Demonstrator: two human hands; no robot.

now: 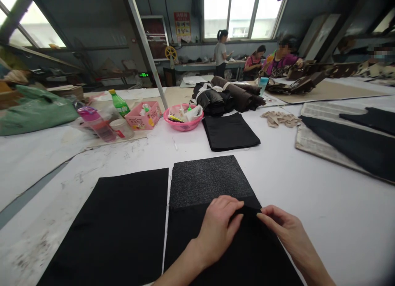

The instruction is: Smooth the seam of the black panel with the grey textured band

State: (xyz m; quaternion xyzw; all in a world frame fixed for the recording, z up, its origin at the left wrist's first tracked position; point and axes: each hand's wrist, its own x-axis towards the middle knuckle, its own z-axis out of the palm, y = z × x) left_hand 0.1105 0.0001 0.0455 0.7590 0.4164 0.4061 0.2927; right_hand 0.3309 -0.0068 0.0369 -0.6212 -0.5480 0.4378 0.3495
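Fingers of my right hand pinch black cloth; my left hand, digits slightly parted, touches it, grip unclear.

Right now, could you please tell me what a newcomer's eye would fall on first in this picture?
Probably the bare left hand and bare right hand, in the foreground, touching the smooth black fabric piece on the white table. The speckled dark-grey fabric patch just beyond them might catch the eye next. Farther back, the round bright-pink plastic basin stands out.
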